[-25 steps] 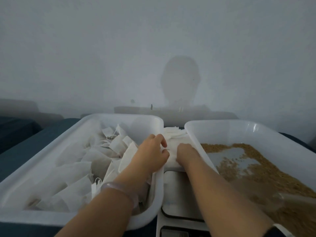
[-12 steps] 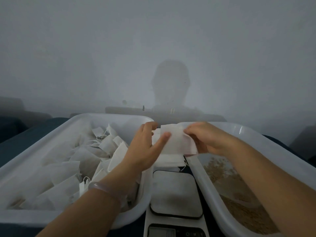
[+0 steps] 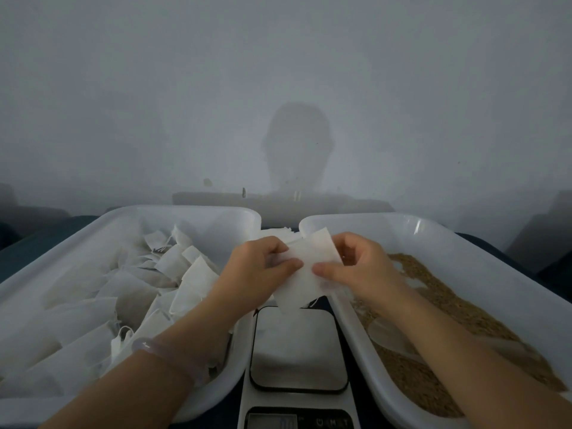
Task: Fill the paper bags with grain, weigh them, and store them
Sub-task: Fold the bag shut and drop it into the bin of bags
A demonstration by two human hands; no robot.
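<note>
We pinch the empty paper bag (image 3: 305, 267) in both our left hand (image 3: 257, 274) and right hand (image 3: 362, 267) above the scale (image 3: 297, 348); it looks featherlight, limp and tearable, best held at its mouth edges.

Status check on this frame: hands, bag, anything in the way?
Left hand and right hand both pinching one paper bag. Bag held over scale, no grain seen in it. Nothing between bag and grain tray.

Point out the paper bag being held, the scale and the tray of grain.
paper bag (image 3: 301, 289), head view, flat lower middle of the bag
scale (image 3: 297, 348), head view, bare weighing plate
grain tray (image 3: 448, 239), head view, bare far wall
</note>
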